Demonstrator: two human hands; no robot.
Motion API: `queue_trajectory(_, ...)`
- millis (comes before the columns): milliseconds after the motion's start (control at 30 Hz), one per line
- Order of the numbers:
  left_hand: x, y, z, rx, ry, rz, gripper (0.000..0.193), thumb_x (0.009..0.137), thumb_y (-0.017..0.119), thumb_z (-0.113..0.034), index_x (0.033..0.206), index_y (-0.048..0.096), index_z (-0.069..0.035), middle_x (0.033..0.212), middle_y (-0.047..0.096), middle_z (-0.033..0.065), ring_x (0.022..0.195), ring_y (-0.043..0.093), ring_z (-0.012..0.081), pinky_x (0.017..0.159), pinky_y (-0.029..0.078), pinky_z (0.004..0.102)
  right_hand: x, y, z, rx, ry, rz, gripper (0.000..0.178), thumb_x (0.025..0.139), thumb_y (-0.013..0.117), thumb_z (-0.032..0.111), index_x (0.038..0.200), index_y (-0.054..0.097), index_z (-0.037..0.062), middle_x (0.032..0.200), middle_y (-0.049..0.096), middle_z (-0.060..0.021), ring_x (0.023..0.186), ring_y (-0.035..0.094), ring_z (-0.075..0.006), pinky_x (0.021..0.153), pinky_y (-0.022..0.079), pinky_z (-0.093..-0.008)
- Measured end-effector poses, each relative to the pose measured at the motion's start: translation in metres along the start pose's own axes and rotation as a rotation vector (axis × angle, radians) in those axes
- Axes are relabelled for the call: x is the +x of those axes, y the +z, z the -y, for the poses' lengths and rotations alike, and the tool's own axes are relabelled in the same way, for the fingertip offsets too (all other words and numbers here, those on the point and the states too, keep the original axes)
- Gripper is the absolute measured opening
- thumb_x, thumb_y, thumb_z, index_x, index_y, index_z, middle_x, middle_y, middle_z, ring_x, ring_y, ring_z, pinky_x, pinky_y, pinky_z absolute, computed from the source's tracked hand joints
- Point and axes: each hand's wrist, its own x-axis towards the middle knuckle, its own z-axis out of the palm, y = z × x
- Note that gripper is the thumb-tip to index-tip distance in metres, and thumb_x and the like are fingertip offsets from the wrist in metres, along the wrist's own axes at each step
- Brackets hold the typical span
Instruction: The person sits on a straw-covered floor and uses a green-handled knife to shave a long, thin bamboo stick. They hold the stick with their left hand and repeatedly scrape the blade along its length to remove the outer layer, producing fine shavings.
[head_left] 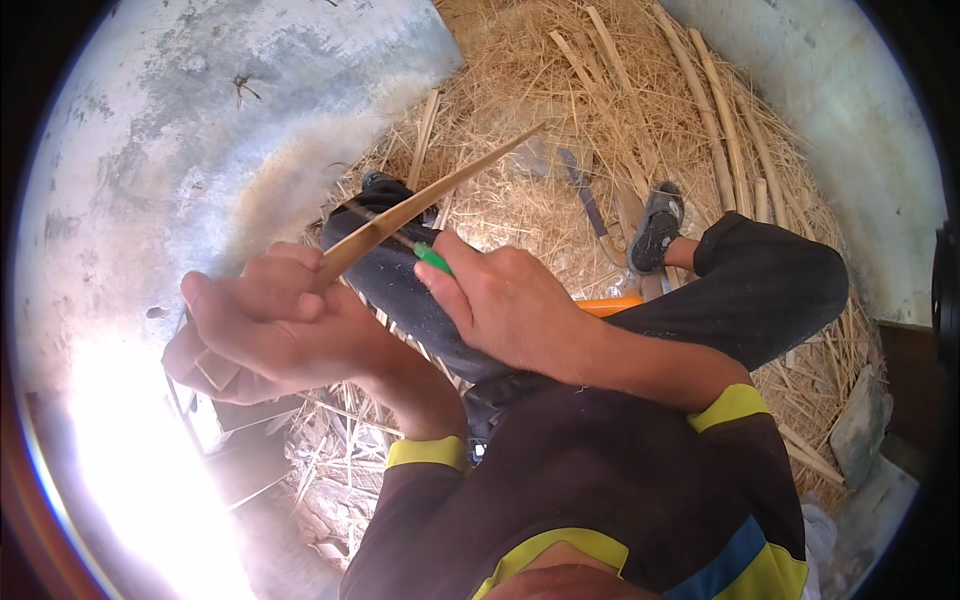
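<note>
A long, tapering strip of split bamboo (435, 190) slants up and to the right, its narrow tip pointing away from me. My left hand (270, 325) is closed around its thick lower end, and a pale end shows below the fingers. My right hand (510, 300) grips the green handle of a knife (433, 258). The thin blade, partly blurred, crosses the strip just above my left fingers. Most of the handle is hidden inside my right hand.
Straw and shavings (500, 70) cover the floor around my crossed legs. Several bamboo poles (718, 110) lie at the far right. A dark-bladed tool (582, 190) and an orange handle (610, 305) lie near my shoe (657, 230). Pale walls (200, 130) curve at both sides.
</note>
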Motion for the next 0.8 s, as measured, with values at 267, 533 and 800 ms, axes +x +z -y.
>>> queue_trajectory(267,0.004,-0.017,0.003,-0.027,-0.006,0.027,0.024,0.090,0.048,-0.001,0.072,0.036,-0.010,0.038,0.031,-0.0009,0.029,0.024,0.0057,0.029,0.029,0.0220,0.007,0.012,-0.024,-0.004,0.064,0.026,0.033,0.098,0.045,0.029,0.098,0.054,-0.0026,0.058,0.056,-0.0260,0.055,0.057,-0.0438,0.055,0.046,-0.0516)
queue_trajectory(533,0.013,-0.025,0.013,-0.040,0.006,0.058,0.022,0.090,0.047,0.000,0.073,0.037,-0.010,0.038,0.033,0.0001,0.028,0.026,0.0066,0.028,0.031,0.0230,0.020,0.009,-0.067,-0.048,0.154,0.018,0.034,0.097,0.045,0.029,0.096,0.054,-0.0040,0.061,0.057,-0.0257,0.060,0.057,-0.0453,0.057,0.046,-0.0503)
queue_trajectory(800,0.022,-0.029,0.019,-0.042,-0.005,0.046,0.030,0.091,0.054,-0.005,0.070,0.034,-0.013,0.039,0.035,0.0002,0.028,0.030,0.0063,0.028,0.034,0.0235,0.019,0.026,-0.086,-0.035,0.225,0.021,0.041,0.099,0.041,0.032,0.101,0.052,-0.0074,0.063,0.058,-0.0255,0.059,0.058,-0.0455,0.058,0.045,-0.0510)
